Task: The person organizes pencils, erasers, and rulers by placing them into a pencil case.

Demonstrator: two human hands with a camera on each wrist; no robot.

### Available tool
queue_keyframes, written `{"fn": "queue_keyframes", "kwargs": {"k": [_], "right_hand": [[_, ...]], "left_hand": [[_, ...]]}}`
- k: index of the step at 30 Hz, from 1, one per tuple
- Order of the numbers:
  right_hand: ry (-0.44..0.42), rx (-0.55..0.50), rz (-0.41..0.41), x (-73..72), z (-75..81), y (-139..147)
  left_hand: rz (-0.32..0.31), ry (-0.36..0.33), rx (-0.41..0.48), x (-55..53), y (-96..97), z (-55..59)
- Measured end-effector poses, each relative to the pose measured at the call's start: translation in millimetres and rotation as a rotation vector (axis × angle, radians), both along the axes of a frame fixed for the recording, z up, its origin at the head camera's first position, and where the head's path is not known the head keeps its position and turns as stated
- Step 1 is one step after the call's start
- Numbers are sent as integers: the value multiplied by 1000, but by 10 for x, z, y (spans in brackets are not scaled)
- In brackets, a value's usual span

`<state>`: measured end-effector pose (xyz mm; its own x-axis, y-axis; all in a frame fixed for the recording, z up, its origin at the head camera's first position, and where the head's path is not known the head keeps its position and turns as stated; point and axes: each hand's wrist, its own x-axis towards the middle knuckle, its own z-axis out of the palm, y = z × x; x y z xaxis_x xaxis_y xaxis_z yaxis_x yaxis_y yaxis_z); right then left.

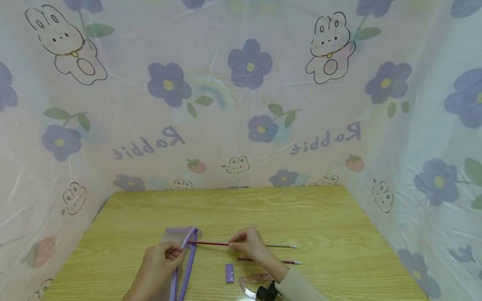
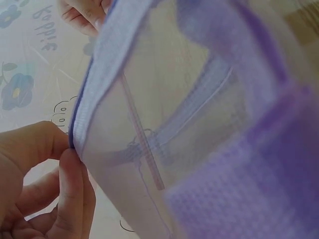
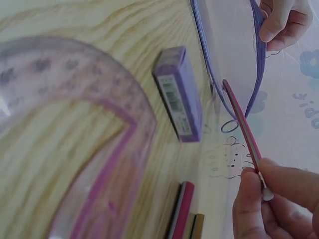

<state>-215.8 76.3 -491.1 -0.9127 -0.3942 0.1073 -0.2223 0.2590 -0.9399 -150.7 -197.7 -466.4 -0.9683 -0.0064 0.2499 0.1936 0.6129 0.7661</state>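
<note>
At the left of the head view lies a see-through pencil pouch [image 1: 176, 236] with purple zipper edges, its mouth held apart. My left hand [image 1: 156, 260] pinches one edge of that mouth between thumb and fingers. My right hand [image 1: 249, 243] pinches a red striped pencil [image 1: 211, 243] near its white-capped end, as the right wrist view shows. The pencil's other end is inside the pouch opening; through the clear side in the left wrist view the pencil shaft [image 2: 142, 134] shows slanting.
On the wooden table [image 1: 320, 221] lie a gold pencil [image 1: 280, 246], another red pencil [image 1: 291, 262], a purple eraser [image 1: 229, 274] and a clear pinkish protractor [image 3: 114, 74]. A black object [image 1: 266, 292] shows by the right wrist. Patterned sheeting [image 1: 241, 104] surrounds the table's back and sides.
</note>
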Motion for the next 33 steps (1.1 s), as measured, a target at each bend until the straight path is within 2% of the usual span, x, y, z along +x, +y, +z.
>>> {"fn": "queue_keyframes", "kwargs": {"k": [8, 20, 27, 33], "right_hand": [[-1, -12, -32, 27, 46, -105], [-50, 5, -94, 89, 71, -254], [-26, 24, -144, 96, 44, -333], [-29, 12, -142, 117, 31, -381]], "left_hand": [[7, 3, -4, -7, -16, 7], [6, 4, 12, -20, -5, 6], [7, 16, 2, -16, 7, 23], [-3, 0, 15, 1, 22, 50]]}}
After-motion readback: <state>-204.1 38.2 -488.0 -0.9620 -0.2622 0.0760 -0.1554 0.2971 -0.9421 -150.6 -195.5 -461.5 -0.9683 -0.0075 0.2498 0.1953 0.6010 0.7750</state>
